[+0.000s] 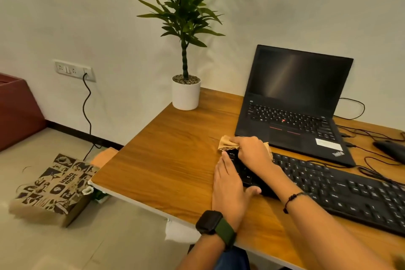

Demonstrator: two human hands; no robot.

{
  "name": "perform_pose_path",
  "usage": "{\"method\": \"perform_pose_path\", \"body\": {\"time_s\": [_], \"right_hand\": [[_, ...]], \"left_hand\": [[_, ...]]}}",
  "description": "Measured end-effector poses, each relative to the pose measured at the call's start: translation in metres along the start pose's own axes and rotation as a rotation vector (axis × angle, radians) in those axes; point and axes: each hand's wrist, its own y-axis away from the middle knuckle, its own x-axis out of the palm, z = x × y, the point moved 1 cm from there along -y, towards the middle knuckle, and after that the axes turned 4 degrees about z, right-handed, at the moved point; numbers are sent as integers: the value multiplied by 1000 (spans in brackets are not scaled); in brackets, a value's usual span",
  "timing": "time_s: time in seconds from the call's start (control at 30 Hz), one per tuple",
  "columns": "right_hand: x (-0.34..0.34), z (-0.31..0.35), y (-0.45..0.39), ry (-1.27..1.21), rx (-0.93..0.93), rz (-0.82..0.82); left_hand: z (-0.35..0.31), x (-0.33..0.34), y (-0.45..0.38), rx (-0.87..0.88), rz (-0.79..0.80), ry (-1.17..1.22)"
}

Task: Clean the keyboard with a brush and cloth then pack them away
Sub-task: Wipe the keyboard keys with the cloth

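Note:
A black keyboard [341, 190] lies across the wooden desk [166, 155] in front of me. My right hand [254, 149] presses a tan cloth [226, 143] onto the keyboard's far left corner, fingers curled over the cloth. My left hand [230, 190] lies flat against the keyboard's left end, thumb resting on its front edge, fingers straight. No brush is in sight.
An open black laptop [293, 103] stands behind the keyboard, a mouse [390, 149] and cables at the right. A potted plant [186, 92] sits at the desk's back corner. On the floor to the left lies a printed paper bag [54, 188], beside an orange item [103, 156].

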Motion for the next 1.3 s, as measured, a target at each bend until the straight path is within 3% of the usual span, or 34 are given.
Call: {"method": "perform_pose_path", "body": {"time_s": [0.27,0.43,0.6,0.7,0.83,0.9,1.03,1.3], "right_hand": [[4,3,18,-74,11,-53],[3,10,46,-129,-78,-70],[0,21,66,-148,-78,-132],[-6,16,60,-261,21,-311],[-13,3,31,-165,38,-629],[-15,4,19,-93,24,-520],[-2,13,13,66,-12,-68],[-7,28,60,-93,-3,-24]], "left_hand": [[1,4,-5,-14,3,-1],[2,3,-4,-15,-7,-16],[3,5,-2,35,-105,19],[4,3,0,57,-83,83],[3,4,4,23,-139,168],[7,9,2,14,-155,137],[3,1,1,17,-37,109],[7,8,-2,42,-128,86]]}}
